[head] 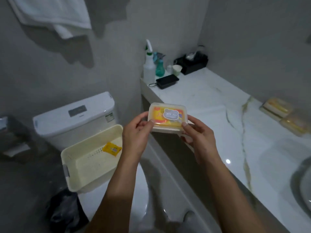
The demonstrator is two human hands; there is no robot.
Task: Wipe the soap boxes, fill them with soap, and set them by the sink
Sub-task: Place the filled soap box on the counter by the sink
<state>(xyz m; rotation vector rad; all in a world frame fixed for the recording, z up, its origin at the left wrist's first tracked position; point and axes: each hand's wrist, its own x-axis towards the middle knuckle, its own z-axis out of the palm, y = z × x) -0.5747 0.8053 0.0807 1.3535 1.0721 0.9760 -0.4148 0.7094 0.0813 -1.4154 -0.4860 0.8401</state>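
Bare forearms, no sleeves, unadorned hands

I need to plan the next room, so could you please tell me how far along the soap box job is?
Done: two filled soap boxes sit on the counter near the sink. In hand: the left hand and right hand hold a third soap box, with soap inside. Left: placing it, and one soap packet remains in the basket.

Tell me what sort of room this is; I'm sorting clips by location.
A bathroom, most likely: a toilet with its cistern stands beside a marble counter, a sink is set into it, and a white towel hangs on the wall.
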